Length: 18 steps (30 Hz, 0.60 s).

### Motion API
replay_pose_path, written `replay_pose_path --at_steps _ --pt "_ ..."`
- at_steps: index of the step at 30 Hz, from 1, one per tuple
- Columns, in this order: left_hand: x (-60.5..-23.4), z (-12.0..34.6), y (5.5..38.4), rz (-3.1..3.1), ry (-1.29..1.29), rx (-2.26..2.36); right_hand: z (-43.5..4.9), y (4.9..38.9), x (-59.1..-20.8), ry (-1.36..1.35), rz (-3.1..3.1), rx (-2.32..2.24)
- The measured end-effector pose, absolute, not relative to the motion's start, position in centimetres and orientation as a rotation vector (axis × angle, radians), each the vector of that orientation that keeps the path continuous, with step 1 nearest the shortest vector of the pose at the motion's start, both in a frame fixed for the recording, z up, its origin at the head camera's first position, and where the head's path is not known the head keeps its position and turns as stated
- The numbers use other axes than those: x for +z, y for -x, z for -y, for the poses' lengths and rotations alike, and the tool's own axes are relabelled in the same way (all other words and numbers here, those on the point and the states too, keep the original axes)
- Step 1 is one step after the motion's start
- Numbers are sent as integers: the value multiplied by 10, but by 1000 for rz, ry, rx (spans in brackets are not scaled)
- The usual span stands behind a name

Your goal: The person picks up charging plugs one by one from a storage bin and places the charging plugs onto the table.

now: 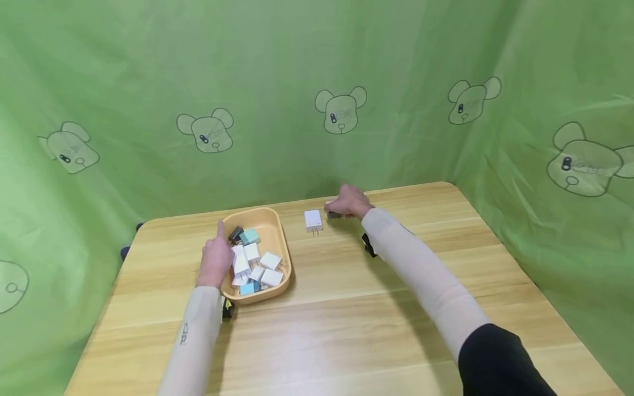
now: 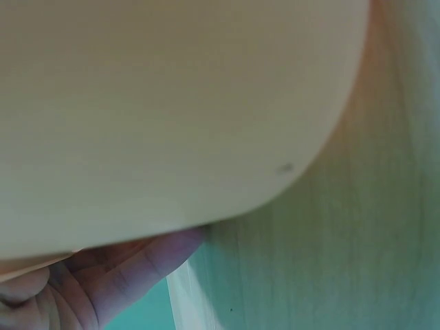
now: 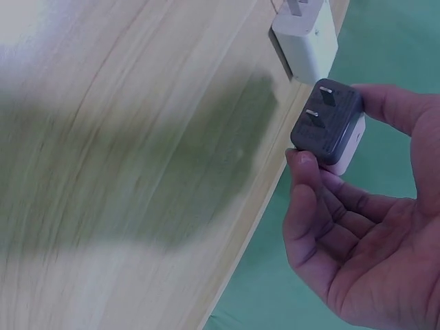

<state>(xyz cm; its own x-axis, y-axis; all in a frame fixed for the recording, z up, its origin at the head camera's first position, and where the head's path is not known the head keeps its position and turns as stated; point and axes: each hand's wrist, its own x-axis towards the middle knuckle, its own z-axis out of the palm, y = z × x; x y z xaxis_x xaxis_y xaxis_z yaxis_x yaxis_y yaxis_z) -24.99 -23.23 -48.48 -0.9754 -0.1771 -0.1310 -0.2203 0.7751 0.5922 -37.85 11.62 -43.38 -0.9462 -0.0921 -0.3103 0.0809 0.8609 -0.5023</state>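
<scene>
Head: the left hand [image 1: 216, 259] is touching the tray [image 1: 269, 234], its grip unclear; the right hand [image 1: 353, 202] is holding the dark plug [image 1: 334, 215] near the white plug [image 1: 313, 220]. Left wrist: the tray is partly hiding fingers [image 2: 141, 271]. Right wrist: fingertips [image 3: 305, 159] are pinching, apparently positioning; steady release seems called for.

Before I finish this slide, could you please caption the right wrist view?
Right hand pinches a dark-faced plug near a white plug on the table.

1. The right grip [image 3: 375, 240] pinches a grey-and-white two-prong charger [image 3: 326, 125], its grey pronged face toward the camera.
2. Just beside it, a white charger [image 3: 309, 45] rests on the wood-grain worktop [image 3: 117, 179].
3. Green cloth [image 3: 399, 45] shows beyond.
</scene>
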Motion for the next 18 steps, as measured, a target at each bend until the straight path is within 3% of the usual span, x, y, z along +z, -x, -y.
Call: replay_pose_path --at_steps 18 --pt "-485 233 251 -2944 315 909 -118 378 -448 -12 -2709 -675"
